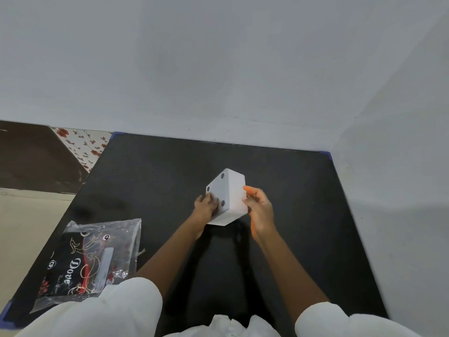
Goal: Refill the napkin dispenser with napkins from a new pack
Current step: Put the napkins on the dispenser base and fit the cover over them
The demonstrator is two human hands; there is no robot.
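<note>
A white box-shaped napkin dispenser (229, 194) is held tilted above the middle of the black table (150, 181), its underside with dark round feet turned toward me. My left hand (206, 210) grips its lower left side, fingers on the underside. My right hand (258, 210) holds its right side, thumb up. The napkin pack (90, 259), black with gold print in clear plastic wrap, lies flat on the table's near left part, apart from both hands. The dispenser's inside is hidden.
Grey walls close off the table's far and right sides. A floral-patterned surface (82, 144) and a dark brown panel (31, 156) lie beyond the left edge. White sleeves cover both upper arms at the bottom.
</note>
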